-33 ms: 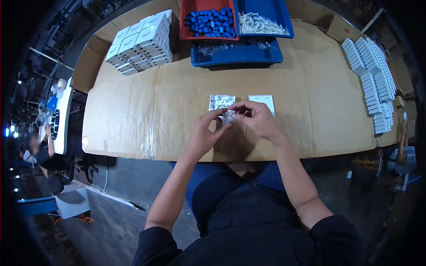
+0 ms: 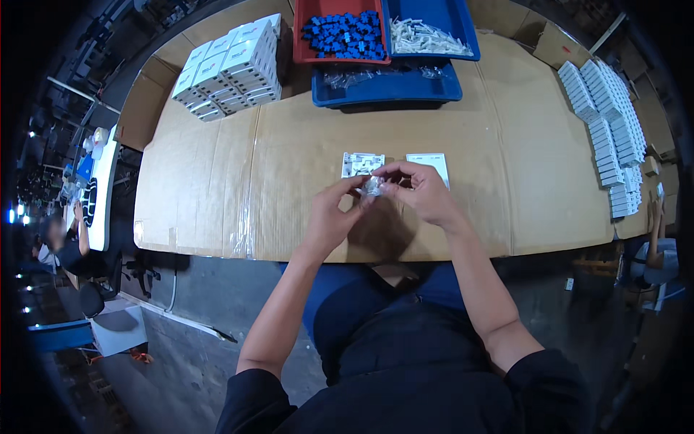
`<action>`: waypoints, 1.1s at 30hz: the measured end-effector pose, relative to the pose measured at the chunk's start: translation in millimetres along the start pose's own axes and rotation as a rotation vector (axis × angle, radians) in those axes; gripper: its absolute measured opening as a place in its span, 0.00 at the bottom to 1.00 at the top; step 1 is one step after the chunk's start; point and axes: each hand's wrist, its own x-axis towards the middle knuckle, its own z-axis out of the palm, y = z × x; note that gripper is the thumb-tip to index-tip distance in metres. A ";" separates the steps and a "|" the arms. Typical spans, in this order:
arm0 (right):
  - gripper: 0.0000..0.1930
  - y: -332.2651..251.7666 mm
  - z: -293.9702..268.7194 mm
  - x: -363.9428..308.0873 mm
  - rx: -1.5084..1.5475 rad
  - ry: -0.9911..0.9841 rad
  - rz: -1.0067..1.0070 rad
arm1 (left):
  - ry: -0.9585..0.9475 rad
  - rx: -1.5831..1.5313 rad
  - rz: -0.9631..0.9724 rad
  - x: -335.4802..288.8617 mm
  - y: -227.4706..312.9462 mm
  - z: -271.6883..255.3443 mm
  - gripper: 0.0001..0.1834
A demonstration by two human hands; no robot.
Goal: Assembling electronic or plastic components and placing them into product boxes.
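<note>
Both hands meet over the cardboard-covered table in front of me. My left hand (image 2: 337,217) pinches a small, crinkled clear plastic bag (image 2: 373,186) from its left side. The fingertips of my right hand (image 2: 425,194) grip the same bag from the right. What the bag contains is too small to make out. Just beyond my fingers lies an open white plastic housing (image 2: 363,162) with moulded parts inside, its near edge partly hidden by my hands. To its right, a flat white cover (image 2: 436,160) is partly covered by my right hand.
Stacked white boxes (image 2: 230,66) stand at the far left. A red tray (image 2: 297,43) of blue pieces and a blue tray (image 2: 468,29) of white pieces sit above another blue tray (image 2: 387,97). White units (image 2: 609,123) are piled right. People work at both sides.
</note>
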 end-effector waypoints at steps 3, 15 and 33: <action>0.13 2.8 -0.7 5.6 -0.088 0.025 -0.004 | 0.023 0.027 -0.015 3.4 -2.9 -6.7 0.21; 0.07 24.5 17.9 27.6 -0.471 0.188 -0.111 | 0.025 0.478 0.229 29.0 -25.3 -20.7 0.11; 0.03 37.9 19.7 20.6 -0.674 0.243 -0.248 | 0.021 0.609 0.337 14.8 -43.5 -17.6 0.13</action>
